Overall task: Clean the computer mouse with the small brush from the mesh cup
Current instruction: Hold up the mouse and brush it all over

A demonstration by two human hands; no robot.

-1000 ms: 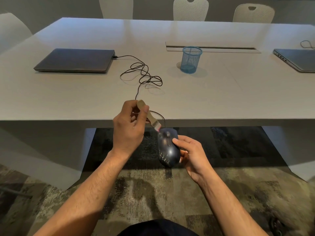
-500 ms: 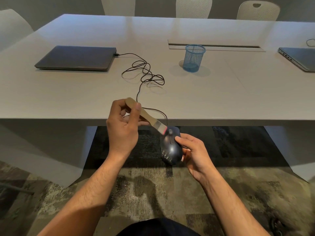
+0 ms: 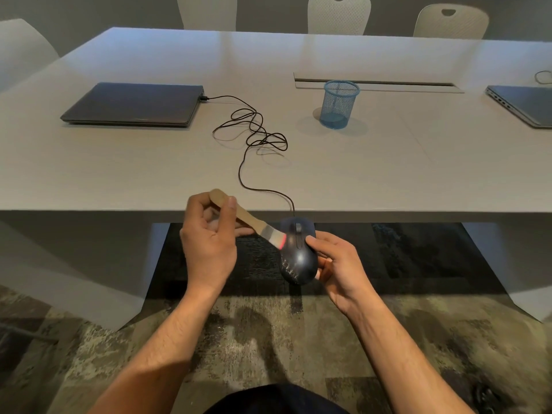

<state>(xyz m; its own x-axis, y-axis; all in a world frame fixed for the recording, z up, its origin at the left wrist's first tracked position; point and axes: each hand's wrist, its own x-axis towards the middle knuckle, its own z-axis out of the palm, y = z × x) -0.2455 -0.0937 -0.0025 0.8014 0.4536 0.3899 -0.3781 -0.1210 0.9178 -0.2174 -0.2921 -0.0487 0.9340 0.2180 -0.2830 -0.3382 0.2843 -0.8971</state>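
a single head-worn wide-angle view looked forward and down from above the person's lap, close over the left hand (image 3: 209, 246) and right hand (image 3: 337, 264), past the near edge of the table (image 3: 388, 174) toward chairs (image 3: 339, 13) at its far side.

Pale grey rectangular table (image 3: 119, 174); blue wire-mesh cup (image 3: 340, 103); dark navy plastic mouse (image 3: 298, 258) flecked with white marks; tan wooden-handled brush (image 3: 248, 220) with silver ferrule; black cable (image 3: 254, 138); mottled grey-and-black carpet (image 3: 268, 339).

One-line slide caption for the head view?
Left hand brushes the mouse held in right hand using the small brush, below the table edge.
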